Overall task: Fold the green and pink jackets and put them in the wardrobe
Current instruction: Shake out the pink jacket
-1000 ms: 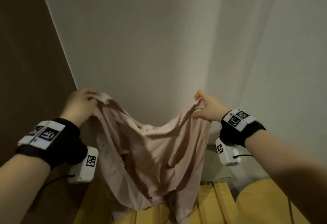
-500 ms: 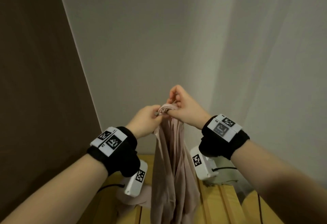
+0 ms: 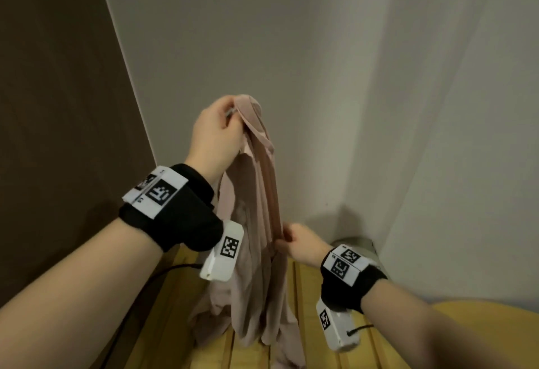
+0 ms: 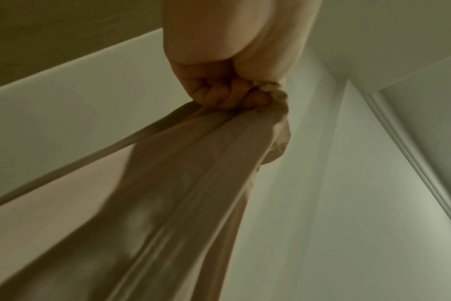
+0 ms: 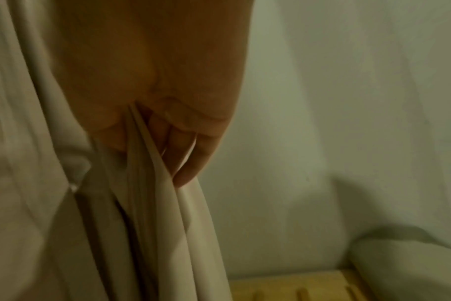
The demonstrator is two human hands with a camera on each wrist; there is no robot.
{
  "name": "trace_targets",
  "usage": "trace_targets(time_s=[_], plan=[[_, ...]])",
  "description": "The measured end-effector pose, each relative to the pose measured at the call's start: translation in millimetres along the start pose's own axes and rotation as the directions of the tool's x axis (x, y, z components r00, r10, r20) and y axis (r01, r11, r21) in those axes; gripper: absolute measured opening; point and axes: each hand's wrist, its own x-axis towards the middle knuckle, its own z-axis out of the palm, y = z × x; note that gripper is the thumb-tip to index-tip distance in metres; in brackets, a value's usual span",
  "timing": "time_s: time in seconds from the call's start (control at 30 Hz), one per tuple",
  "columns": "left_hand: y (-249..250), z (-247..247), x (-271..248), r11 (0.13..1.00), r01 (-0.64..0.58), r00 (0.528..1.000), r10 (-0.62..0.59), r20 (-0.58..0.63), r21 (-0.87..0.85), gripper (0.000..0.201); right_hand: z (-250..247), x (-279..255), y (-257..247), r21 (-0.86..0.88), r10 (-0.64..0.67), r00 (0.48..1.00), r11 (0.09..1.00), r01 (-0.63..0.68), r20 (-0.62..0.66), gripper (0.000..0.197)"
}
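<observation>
Plain pale walls behind, my left hand [image 3: 217,132] fisted round the pink jacket [image 3: 256,222] top, my right hand [image 3: 300,241] pinching folds further down, yellow slatted surface [image 3: 309,304] below both.

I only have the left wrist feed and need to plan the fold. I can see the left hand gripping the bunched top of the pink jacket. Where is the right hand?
Observer: The right hand pinches the pink jacket lower down, on the edge of the hanging cloth.
Operator: Does the jacket hang free?
Observer: No, its lower end bunches on the slatted wooden surface.
Operator: Any sign of the green one?
Observer: A pale greenish-grey bundle lies in the corner beyond the right hand. I can't confirm it's the jacket.
</observation>
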Motion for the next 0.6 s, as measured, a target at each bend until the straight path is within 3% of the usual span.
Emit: trace_targets(time_s=[0.1,0.27,0.37,0.4,0.47,0.6], plan=[[-2,-19,7,1.0,-0.026,0.996,0.026,-0.084,0.001,0.026,17,-4,25,-0.109,0.115,0.987,0.989,-0.102,0.111,0.017],[-19,-43,12,0.994,0.05,0.982,-0.031,-0.188,0.098,0.022,9,-3,60,-0.209,0.17,0.985,0.964,-0.166,0.002,0.03],[-26,-55,13,0.991,0.11,0.957,-0.084,-0.277,0.081,0.025,2,-5,82,-0.279,0.179,0.983,0.943,-0.181,-0.03,0.01],[-27,-61,15,0.99,0.131,0.945,-0.106,-0.308,0.06,0.025,1,-8,90,-0.279,0.204,0.978,0.937,-0.21,-0.051,0.012],[-29,-72,20,0.986,0.158,0.927,-0.133,-0.35,0.045,0.03,1,-16,114,-0.277,0.3,0.951,0.91,-0.308,-0.072,0.023],[-38,-88,29,0.981,0.184,0.918,-0.147,-0.369,0.066,0.035,-2,-41,159,-0.218,0.467,0.878,0.851,-0.478,-0.104,0.019]])
